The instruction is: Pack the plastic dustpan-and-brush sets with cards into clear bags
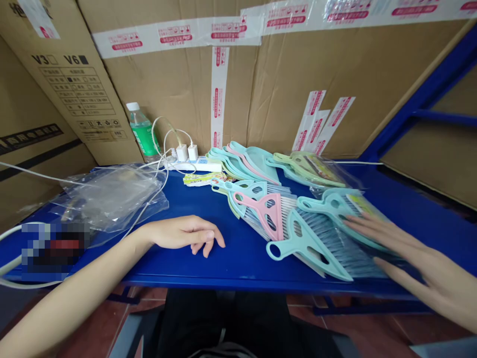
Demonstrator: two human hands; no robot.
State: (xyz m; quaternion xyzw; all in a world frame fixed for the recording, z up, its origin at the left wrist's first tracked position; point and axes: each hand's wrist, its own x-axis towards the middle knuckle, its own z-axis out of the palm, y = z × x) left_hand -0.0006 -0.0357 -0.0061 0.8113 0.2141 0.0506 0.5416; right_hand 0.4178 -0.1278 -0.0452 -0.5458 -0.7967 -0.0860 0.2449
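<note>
My left hand (188,233) rests over the blue table with its fingers loosely bent and apart, holding nothing. On the right, my right hand (413,248) is spread with stretched fingers over a light-blue dustpan (337,211) that has a clear wrapper and a yellow label. The fingertips seem to touch it. Just left of that lies a light-blue hand brush (301,243) with grey bristles. A pink hand brush (266,214) and more light-blue brushes overlap behind it. Farther back, several dustpans (257,159) are stacked, light blue, pink and green.
Clear plastic bags (115,191) lie at the left. A green-labelled bottle (143,132) and a power strip (197,164) with chargers and white cables stand at the back. Small printed cards (203,179) lie nearby. Cardboard boxes (167,84) wall off the rear; a blue frame (406,104) slants at right.
</note>
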